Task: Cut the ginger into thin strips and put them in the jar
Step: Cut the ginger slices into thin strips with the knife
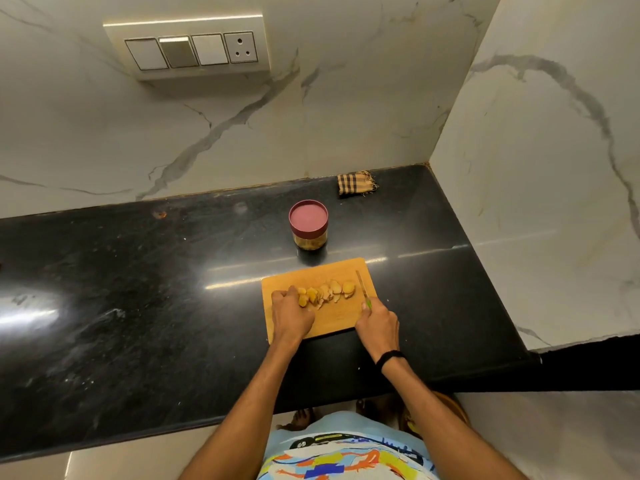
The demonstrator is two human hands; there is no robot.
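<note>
Yellow ginger slices (329, 292) lie in a row across a wooden cutting board (341, 318) on the black counter. My left hand (290, 315) rests on the board's left side, fingers curled on the ginger pieces at the row's left end. My right hand (377, 327) grips a knife (363, 288) with a green handle; its blade points away from me, just right of the slices, tip over the board. A jar (309, 225) with a dark red lid on stands behind the board, lid closed.
A folded checked cloth (356, 183) lies at the back by the marble wall corner. The black counter (138, 289) stretches far to the left; its right end stops at a marble side wall (536, 202). A switch panel (190, 46) is on the back wall.
</note>
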